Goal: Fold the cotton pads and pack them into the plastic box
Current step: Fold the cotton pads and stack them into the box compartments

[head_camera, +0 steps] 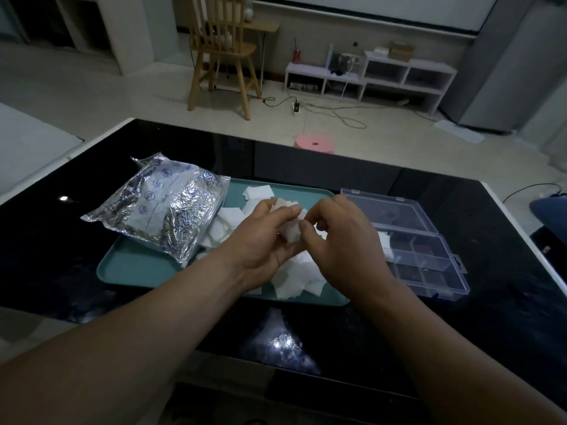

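**Folding under way, packing barely begun**

Working over a teal rectangular plastic tray (pixel 138 268) on a glossy black table (pixel 491 240). Pinching one small white cotton pad (pixel 293 233) above the tray's middle. Held from the left by the left hand (pixel 264 237), fingers curled round it, and from the right by the right hand (pixel 343 237), nipping its edge between thumb and forefinger. Neither hand spread flat.

Judged as early in the task. Just beside the tray's right edge: a clear plastic compartment box (pixel 429 262), its lid (pixel 386 210) thrown back toward the tray's far side. Only a little white (pixel 386 242) inside, in the compartment nearest the tray, probably a few pads already packed. Elsewhere in the box, seen straight through to the dark table.

Still to fold: a loose heap of white square pads (pixel 294 280) across the tray's middle and near right. Also whatever remains in the crinkled silver foil bag (pixel 159 216) lying on the tray's left half and overhanging its left edge.

Hard to read the lie of the held pad, half hidden by fingers. Looks bent or part-folded, tilted rather than flat, with its longer run going from the tray's near side up toward its far side.

As for the box: long axis running near to far alongside the tray's right edge, open face upward, so apparently ready to take pads lowered in from above.
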Motion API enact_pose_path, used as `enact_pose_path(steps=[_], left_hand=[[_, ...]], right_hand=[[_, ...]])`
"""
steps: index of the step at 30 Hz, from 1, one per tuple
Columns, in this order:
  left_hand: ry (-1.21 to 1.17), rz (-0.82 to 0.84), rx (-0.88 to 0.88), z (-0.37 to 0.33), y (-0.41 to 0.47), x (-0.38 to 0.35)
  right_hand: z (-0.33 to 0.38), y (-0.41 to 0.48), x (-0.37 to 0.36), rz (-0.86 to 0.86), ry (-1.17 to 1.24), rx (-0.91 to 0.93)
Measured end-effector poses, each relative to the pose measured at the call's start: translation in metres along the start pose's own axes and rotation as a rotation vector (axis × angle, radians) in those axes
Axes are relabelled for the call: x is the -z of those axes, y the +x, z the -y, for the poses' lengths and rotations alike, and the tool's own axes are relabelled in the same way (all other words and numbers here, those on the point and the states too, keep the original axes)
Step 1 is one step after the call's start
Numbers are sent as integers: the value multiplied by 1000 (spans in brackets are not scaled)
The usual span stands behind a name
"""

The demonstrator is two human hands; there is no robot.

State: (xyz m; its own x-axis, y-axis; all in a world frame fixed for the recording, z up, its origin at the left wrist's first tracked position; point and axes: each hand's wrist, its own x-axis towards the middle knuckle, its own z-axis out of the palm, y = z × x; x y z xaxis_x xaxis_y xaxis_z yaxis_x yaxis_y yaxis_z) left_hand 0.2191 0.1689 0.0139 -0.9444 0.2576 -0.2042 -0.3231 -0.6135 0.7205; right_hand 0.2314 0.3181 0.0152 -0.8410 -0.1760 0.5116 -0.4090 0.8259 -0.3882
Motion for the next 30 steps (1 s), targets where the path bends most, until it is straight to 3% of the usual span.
enact_pose_path(steps=[13,20,30], left_hand=[[36,-124,-41,4,0,-3],[70,-77,17,4,-1,-2],[100,-149,14,6,2,0]], right_hand=[[8,-5,-2,133,7,-65],[4,3,6,101,259,-239],[6,-1,2,143,196,-231]])
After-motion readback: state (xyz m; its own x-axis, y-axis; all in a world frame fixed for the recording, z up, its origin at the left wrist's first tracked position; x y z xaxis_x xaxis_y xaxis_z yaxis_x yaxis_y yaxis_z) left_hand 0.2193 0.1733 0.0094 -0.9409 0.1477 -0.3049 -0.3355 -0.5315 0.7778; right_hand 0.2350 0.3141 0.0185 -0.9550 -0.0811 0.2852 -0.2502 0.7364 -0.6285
